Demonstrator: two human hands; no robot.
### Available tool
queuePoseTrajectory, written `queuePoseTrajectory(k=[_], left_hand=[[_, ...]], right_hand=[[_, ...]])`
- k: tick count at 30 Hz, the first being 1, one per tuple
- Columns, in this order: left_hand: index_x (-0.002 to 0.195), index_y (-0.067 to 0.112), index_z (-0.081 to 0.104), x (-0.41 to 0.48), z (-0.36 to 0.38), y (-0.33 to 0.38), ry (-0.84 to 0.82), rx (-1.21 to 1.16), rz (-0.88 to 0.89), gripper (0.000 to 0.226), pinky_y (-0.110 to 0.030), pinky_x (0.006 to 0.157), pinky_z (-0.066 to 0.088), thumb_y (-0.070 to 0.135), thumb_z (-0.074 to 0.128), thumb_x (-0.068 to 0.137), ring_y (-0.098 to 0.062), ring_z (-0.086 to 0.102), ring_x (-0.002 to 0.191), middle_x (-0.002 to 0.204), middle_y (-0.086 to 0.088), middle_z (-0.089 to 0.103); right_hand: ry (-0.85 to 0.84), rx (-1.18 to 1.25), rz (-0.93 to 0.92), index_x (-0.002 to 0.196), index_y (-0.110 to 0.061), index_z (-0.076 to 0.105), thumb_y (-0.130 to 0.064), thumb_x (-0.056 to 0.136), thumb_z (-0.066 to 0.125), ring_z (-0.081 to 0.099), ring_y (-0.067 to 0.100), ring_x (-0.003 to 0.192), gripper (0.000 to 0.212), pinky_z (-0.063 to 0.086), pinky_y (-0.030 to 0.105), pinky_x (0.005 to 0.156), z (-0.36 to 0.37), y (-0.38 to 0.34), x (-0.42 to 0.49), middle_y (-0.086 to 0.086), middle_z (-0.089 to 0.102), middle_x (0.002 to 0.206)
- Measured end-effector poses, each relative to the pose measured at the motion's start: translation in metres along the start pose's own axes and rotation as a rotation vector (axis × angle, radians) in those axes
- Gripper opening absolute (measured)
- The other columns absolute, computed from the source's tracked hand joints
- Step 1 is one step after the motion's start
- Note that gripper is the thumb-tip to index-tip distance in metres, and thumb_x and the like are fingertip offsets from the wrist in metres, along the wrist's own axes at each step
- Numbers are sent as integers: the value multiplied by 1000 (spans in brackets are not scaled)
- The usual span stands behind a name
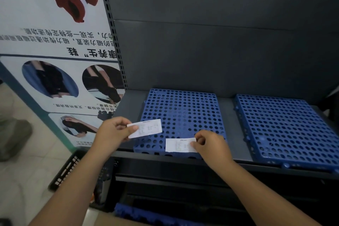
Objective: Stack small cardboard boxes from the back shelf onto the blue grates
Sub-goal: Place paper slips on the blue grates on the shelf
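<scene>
Two bare forearms reach in from the bottom of the frame toward a dark metal shelf (229, 113), each hand pinching a small white printed slip. The right hand (209, 145) has its grip closed on one paper slip (178, 145), thumb and fingers at its right end, the slip lying flat on the front edge of the left blue grate (183, 108). The left hand (113, 132) grips a second paper slip (146, 128) by its left end, holding it tilted over the grate's front left corner; whether it touches the grate cannot be told. The print on both slips is too small to read. Below the shelf edge, part of another blue grate (146, 214) shows on a lower level, and a black slotted crate (67, 169) sits on the pale tiled floor to the left. Farther back, the left blue grate lies flat on the shelf, and a second blue grate (286, 126) lies to its right, the two apart with a bare strip of shelf between them. Both perforated tops carry no cardboard boxes. Behind them rises the shelf's dark back panel (220, 33), and at left a poster (55, 42) with Chinese text and photographs stands upside down beside a slotted upright (113, 33).
</scene>
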State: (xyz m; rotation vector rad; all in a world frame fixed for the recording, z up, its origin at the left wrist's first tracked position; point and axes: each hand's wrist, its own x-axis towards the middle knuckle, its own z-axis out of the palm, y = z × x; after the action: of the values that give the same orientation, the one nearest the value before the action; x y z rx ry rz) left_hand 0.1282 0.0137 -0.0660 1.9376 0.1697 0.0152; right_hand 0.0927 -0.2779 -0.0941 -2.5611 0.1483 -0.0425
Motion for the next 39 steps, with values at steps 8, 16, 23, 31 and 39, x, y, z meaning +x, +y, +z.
queuePoseTrajectory(k=[8,16,23,31,39], left_hand=[[78,9,71,-8,26,25,-105,-9,52,11,-33,63,59,16,79,80,-21,68,64,74,-7,76],[79,6,70,-23,94,87,-286,-75,181,15,-27,59,55,18,79,80,-18,65,59,71,-14,71],[79,6,71,-48,162,132,-414,-107,205,11,-31,63,57,16,75,84,-14,63,57,61,-2,68],[78,4,71,-77,233,170,-464,-61,218,12,-27,57,55,13,74,84,-14,65,56,65,-6,72],[79,16,74,-89,276,171,-407,104,210,9,-29,62,56,24,76,84,-17,70,66,70,-4,74]], right_hand=[[69,134,-77,118,-29,57,-33,91,63,49,3,77,28,38,16,70,-21,-1,-4,-11,49,96],[64,423,-50,98,-40,60,-38,92,60,57,-5,81,6,46,15,67,-96,2,-19,-14,63,91],[153,427,37,79,-26,66,-29,90,66,60,10,65,11,48,25,61,-146,59,-38,-2,66,72],[206,490,79,82,-24,68,-27,89,67,59,4,63,9,49,23,64,-195,126,-60,-4,66,73],[267,497,224,75,-20,69,-22,85,72,64,11,66,11,48,27,64,-238,211,-67,-3,69,71]])
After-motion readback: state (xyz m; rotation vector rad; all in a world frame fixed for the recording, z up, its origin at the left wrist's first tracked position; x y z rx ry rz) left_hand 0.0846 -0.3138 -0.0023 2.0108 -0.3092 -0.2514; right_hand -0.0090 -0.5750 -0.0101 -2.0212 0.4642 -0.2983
